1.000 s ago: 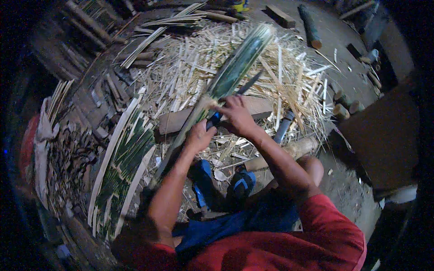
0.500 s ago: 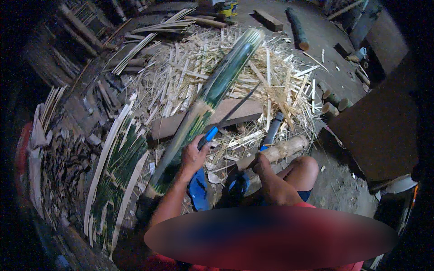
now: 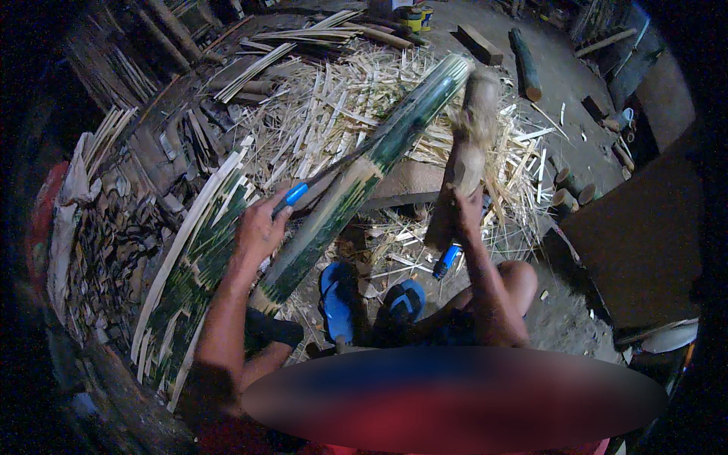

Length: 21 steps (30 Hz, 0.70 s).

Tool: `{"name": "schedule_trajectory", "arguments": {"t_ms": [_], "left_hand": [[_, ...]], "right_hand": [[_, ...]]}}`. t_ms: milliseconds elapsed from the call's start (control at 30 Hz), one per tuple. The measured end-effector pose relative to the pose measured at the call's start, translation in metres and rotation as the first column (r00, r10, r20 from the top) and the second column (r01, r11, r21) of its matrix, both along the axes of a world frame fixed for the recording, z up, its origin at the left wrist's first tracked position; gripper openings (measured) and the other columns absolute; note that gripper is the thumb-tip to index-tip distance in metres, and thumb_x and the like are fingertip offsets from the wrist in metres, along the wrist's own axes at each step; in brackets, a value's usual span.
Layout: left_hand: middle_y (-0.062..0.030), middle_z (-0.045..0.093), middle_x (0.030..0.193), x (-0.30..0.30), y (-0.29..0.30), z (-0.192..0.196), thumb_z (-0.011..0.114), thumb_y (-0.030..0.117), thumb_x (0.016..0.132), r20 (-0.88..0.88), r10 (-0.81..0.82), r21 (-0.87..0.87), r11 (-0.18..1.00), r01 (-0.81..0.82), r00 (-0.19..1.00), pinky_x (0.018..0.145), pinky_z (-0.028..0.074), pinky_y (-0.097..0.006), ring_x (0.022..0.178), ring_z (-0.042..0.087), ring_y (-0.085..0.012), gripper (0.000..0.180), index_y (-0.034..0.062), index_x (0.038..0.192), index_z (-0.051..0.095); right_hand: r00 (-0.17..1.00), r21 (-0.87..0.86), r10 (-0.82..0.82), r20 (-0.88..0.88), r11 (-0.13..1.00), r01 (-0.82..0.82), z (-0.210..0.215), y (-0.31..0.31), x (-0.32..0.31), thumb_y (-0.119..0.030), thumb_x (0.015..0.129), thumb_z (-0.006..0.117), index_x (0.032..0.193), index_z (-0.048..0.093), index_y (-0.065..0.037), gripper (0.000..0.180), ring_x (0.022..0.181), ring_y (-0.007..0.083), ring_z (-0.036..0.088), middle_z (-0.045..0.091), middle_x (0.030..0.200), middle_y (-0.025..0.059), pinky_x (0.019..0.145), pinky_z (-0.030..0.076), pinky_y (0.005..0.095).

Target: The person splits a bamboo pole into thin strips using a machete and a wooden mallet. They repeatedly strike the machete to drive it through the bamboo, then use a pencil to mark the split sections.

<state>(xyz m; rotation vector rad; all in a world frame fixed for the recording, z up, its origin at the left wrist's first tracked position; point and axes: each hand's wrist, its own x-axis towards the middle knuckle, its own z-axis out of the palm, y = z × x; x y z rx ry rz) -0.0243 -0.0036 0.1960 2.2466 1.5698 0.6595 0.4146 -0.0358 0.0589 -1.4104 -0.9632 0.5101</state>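
While the left hand [image 3: 258, 231] clamps a blue-handled blade [image 3: 318, 184] against the slanted green bamboo pole [image 3: 364, 171], the right hand [image 3: 469, 206] grips a raised wooden mallet [image 3: 466, 155], poised as if to drive it.

Two small round cans [image 3: 415, 15], yellow and blue, stood at the top centre of the frame; no labels, signs or screens showed.

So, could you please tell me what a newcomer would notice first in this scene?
A long green bamboo pole runs slantwise through the middle. The left hand grips a blue-handled blade set against it, and the right hand holds a wooden club raised beside it. Pale bamboo splinters heap behind, with split green strips stacked at left.
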Motion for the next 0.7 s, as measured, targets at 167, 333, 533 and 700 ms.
{"name": "schedule_trajectory", "arguments": {"t_ms": [167,333,533,700], "left_hand": [[-0.02,0.07,0.103,-0.003,0.002,0.04,0.072,0.018,0.086,-0.085,-0.024,0.163,0.986,0.038,0.996,0.083,0.053,-0.045,0.097,0.067,-0.0402,0.037,0.0099,0.122,0.067],[-0.0132,0.07,0.088,0.016,0.054,0.103,0.08,0.029,0.079,0.314,0.097,0.051,0.992,-0.119,0.944,0.073,0.052,-0.041,0.079,0.067,-0.0282,0.037,0.0099,0.109,0.068],[-0.0073,0.071,0.084,0.039,0.122,0.098,0.073,0.037,0.088,0.685,-0.063,0.197,0.975,-0.101,0.726,0.074,0.05,-0.035,0.079,0.065,-0.0158,0.033,0.0063,0.099,0.069],[-0.0055,0.065,0.081,0.013,0.124,0.043,0.065,0.033,0.094,0.996,-0.076,0.078,0.995,0.055,-0.041,0.085,0.051,-0.036,0.082,0.064,-0.0176,0.028,0.0047,0.093,0.064]], "right_hand": [[0.907,-0.08,0.201,0.37,0.98,-0.185,0.09,0.042,0.022,-0.034,0.079,0.082,0.147,0.031,-0.002,0.09,0.109,0.0328,0.063,0.062,0.124,0.021,0.092,0.052,0.0422],[0.349,-0.73,0.743,0.571,0.654,-0.198,0.117,0.051,-0.039,-0.04,0.075,0.085,0.147,0.033,-0.005,0.095,0.101,0.0415,0.068,0.068,0.111,0.027,0.083,0.054,0.0491],[0.74,-0.298,0.639,0.209,0.763,-0.574,0.089,0.048,-0.046,-0.027,0.078,0.084,0.141,0.044,-0.003,0.078,0.1,0.0325,0.068,0.07,0.117,0.0179,0.088,0.053,0.0443],[0.914,-0.307,0.399,-0.07,0.863,-0.401,0.15,0.096,-0.013,-0.031,0.088,0.074,0.124,0.054,-0.004,0.049,0.082,0.0177,0.064,0.067,0.098,0.0088,0.07,0.054,0.0333]]}}
